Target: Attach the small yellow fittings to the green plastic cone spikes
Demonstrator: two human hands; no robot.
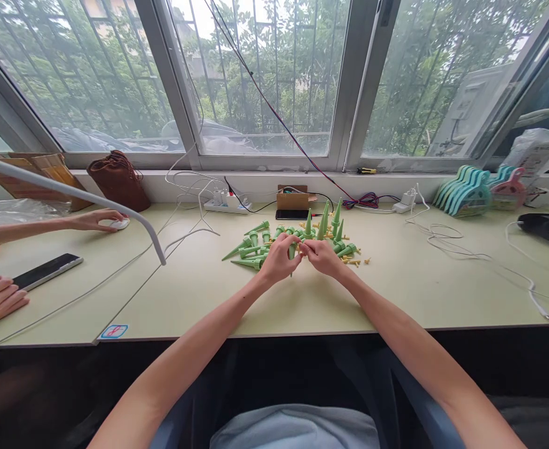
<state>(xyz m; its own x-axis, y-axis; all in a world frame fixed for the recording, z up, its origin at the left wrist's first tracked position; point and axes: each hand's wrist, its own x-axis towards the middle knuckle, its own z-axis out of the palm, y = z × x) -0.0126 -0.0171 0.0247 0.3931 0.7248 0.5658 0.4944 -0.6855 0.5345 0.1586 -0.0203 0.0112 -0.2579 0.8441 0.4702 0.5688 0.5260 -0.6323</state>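
My left hand [280,259] is closed around a green plant watering spike [292,251], which points downward just above the table. Beside it, my right hand [321,256] has its fingers pinched together close to the spike's upper end; whatever small thing they hold is hidden. Several green spikes [248,264] lie in a pile behind and left of my hands. Other spikes [323,222] stand upright behind my right hand. Small yellow T-shaped pieces [353,262] are scattered among the spikes and to their right.
A phone [293,214] lies before a small cardboard box [293,198]. White cables and a power strip [227,201] run along the back. Turquoise clips [463,190] stand at right. On the left, another person's hand [97,220] rests on a mouse, near a keyboard [47,272].
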